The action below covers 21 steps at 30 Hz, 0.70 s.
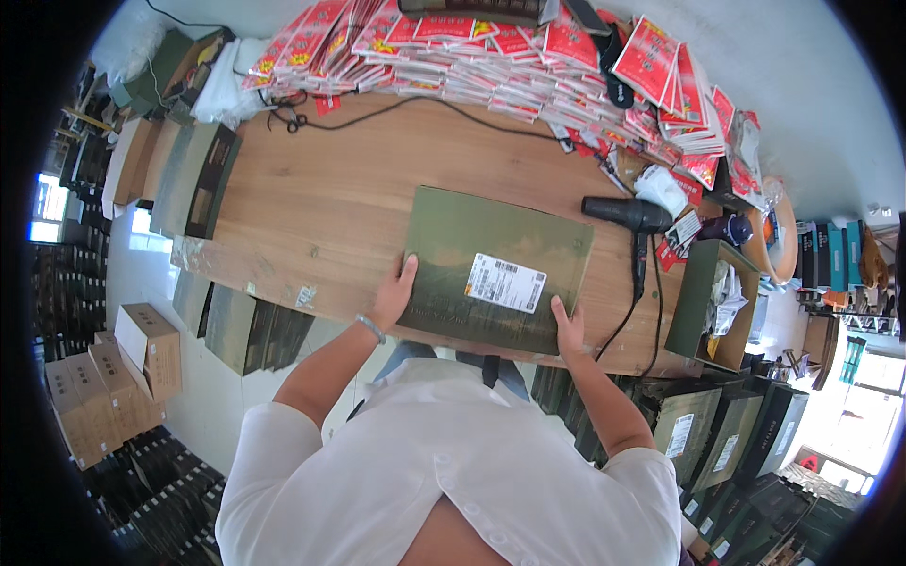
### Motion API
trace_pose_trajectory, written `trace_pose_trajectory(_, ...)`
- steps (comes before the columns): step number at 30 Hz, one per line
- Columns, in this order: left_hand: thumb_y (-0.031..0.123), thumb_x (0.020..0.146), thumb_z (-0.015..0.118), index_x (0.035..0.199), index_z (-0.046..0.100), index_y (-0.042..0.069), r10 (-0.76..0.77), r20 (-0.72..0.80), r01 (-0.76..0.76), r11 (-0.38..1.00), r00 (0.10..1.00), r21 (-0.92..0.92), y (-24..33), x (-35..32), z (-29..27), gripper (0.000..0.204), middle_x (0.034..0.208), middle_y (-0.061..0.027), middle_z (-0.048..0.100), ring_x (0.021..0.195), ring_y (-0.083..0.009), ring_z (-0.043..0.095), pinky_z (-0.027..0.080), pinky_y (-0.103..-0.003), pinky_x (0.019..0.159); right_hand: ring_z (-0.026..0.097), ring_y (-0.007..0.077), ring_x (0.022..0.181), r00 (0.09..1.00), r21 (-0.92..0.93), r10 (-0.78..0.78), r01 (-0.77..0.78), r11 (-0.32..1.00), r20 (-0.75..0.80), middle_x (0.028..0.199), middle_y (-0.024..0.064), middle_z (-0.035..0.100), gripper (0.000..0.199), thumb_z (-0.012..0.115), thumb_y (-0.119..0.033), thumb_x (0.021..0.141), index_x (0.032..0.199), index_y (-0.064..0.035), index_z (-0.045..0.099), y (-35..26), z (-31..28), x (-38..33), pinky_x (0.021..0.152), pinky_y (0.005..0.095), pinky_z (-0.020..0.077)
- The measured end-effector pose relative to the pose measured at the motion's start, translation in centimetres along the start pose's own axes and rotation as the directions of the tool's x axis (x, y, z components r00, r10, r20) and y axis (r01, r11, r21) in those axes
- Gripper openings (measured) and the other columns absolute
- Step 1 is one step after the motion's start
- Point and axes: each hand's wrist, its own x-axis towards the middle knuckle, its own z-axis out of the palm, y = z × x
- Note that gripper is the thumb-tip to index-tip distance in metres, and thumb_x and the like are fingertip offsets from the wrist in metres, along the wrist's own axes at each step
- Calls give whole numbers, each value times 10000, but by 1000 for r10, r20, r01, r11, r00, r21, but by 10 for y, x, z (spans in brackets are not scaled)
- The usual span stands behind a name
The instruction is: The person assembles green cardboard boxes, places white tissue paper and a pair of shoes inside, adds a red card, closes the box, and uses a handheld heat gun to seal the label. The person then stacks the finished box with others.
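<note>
A flat dark green box [444,250] lies on the wooden table [311,198], close to its front edge. On the lid is a white printed label [507,282]. My left hand [394,291] grips the box's left side, thumb on top and the other fingers mostly hidden along the edge. At the right front corner my right hand [569,328] holds the opposite side, its thumb up against the edge. Both hands are closed on the same box.
A black hair dryer [630,215] with a trailing cord lies right of the box. An open green box [714,302] with papers stands at the right edge. Red packets [472,61] are piled along the back. Another green box [196,179] sits left; cartons [113,387] stand on the floor.
</note>
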Motion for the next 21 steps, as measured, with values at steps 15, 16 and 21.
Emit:
trace_pose_trajectory(15, 720, 928, 246, 1406, 429, 44, -70, 512, 332, 833, 856, -442, 111, 26, -72, 847, 1351, -104, 532, 1181, -245, 535, 410, -386, 1007, 466, 264, 1247, 947, 185, 242, -282, 942, 211, 1376, 109, 497, 916, 273, -762, 898, 1461, -43, 350, -118, -106, 41, 1022, 378, 376)
trace_pose_trajectory(16, 707, 937, 248, 1404, 431, 44, 32, 480, 274, 788, 876, -551, 122, 25, -76, 831, 1342, -115, 537, 1182, -257, 535, 412, -385, 1008, 514, 258, 1173, 987, 356, 42, -95, 929, 154, 1302, 112, 542, 863, 287, -723, 924, 1456, -47, 356, -123, -103, 54, 967, 366, 399)
trace_pose_trajectory(21, 592, 981, 352, 1367, 470, 60, 191, 178, -38, 778, 965, -627, 118, -15, -78, 668, 1281, -119, 564, 1139, -231, 561, 436, -355, 988, 605, 166, 889, 972, 423, -231, 228, 877, -45, 1012, 74, 623, 610, 399, -533, 995, 1407, -83, 406, -184, -56, 85, 747, 295, 428)
